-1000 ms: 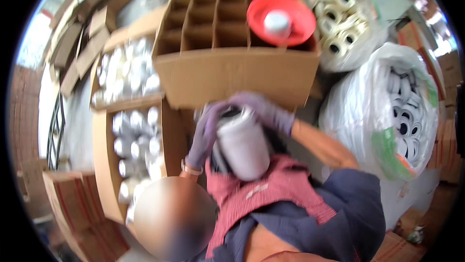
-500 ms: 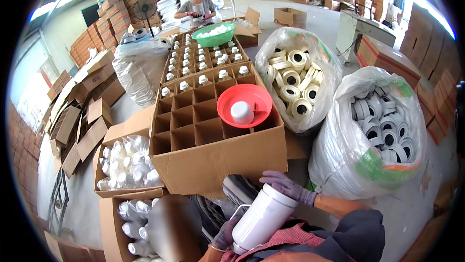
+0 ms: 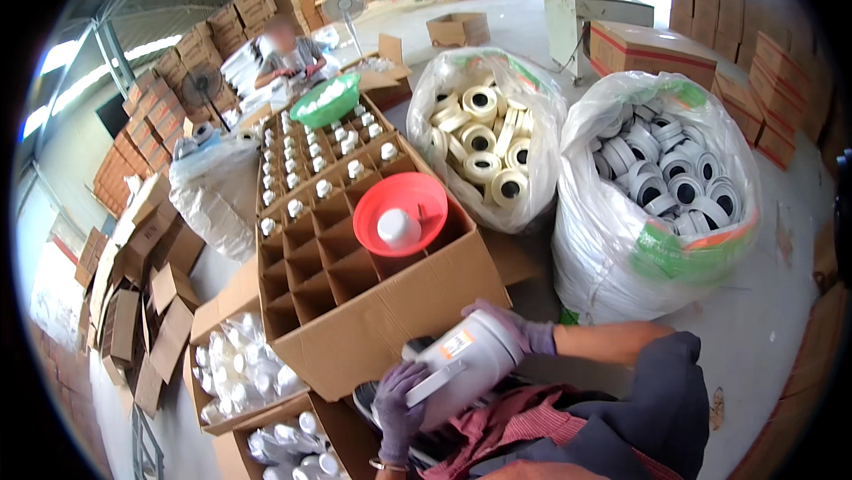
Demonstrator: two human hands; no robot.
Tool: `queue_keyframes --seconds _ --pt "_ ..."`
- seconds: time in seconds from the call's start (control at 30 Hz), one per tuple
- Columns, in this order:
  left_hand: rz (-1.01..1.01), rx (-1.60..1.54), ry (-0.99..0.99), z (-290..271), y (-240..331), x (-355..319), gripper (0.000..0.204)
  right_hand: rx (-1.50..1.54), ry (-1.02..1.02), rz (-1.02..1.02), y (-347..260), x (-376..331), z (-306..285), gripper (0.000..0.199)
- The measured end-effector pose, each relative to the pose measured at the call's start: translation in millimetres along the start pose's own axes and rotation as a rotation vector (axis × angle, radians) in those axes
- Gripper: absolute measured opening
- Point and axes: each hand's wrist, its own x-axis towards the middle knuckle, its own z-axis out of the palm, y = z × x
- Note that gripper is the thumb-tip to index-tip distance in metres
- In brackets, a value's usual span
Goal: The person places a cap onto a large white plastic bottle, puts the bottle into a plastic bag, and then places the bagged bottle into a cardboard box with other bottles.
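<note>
A white thermos jug (image 3: pixel 475 382) lies tilted across my lap, with an orange label on its side and a white handle (image 3: pixel 433 384). My gloved left hand (image 3: pixel 401 405) is closed on its lower end beside the handle. The gloved right hand (image 3: pixel 524 331) wraps over the upper end, with the fingers partly hidden behind the rim. Just beyond stands a cardboard carton with dividers (image 3: pixel 382 320). On its near right corner rests a red bowl (image 3: pixel 424 192) holding a white cup-like part (image 3: pixel 399 230).
White-capped bottles (image 3: pixel 324 188) fill the far cells, near a green basin (image 3: pixel 342 110). Bags of cream rings (image 3: pixel 480 138) and grey rings (image 3: pixel 685 185) stand right. Open boxes of wrapped white pieces (image 3: pixel 248 373) sit left. Another person (image 3: pixel 286 59) works at the far end.
The view has swung right. The jug has turned so its label and handle face up, and my left hand has come up along it toward the handle.
</note>
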Motion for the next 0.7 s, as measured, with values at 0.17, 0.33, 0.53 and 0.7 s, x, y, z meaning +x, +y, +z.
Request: queue_keyframes --seconds 0.17,0.33,0.53,0.7 --pt "-1.047 -0.784 0.009 -21 0 -30 0.026 -0.871 -0.127 -0.694 -20 -1 26 0.064" --pt "-0.4 -0.329 0.149 2 8 -14 0.022 0.173 -0.013 0.202 -7 17 16 0.07" --pt "-0.923 -0.759 0.134 -14 -11 -33 0.027 -0.162 -0.281 0.055 -13 8 14 0.074" --pt "-0.863 -0.682 0.267 6 14 -37 0.023 -0.037 -0.442 0.052 -16 22 13 0.065"
